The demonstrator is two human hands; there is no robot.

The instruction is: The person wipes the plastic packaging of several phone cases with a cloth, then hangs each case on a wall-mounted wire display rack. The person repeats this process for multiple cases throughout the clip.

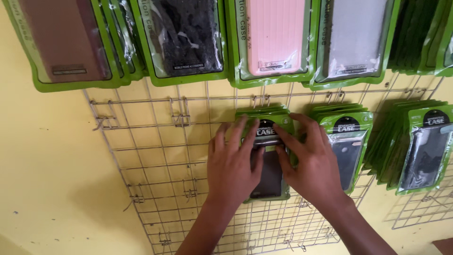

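A stack of green packaged phone cases [270,156] hangs on a wire grid rack [155,156] against a yellow wall. My left hand [233,163] lies flat over the left side of the front pack, fingers reaching up to its top edge. My right hand [314,160] covers its right side, fingertips on the dark label near the hook. Both hands press on the pack, which shows a dark case behind clear plastic. Whether the fingers wrap around the pack's edges is hidden.
To the right hang two more stacks of green packs [347,141] [422,146]. Above is a row of larger packs: brown [63,40], black [184,38], pink [276,38], grey [354,38]. Bare hooks [181,118] stick out of the grid on the left.
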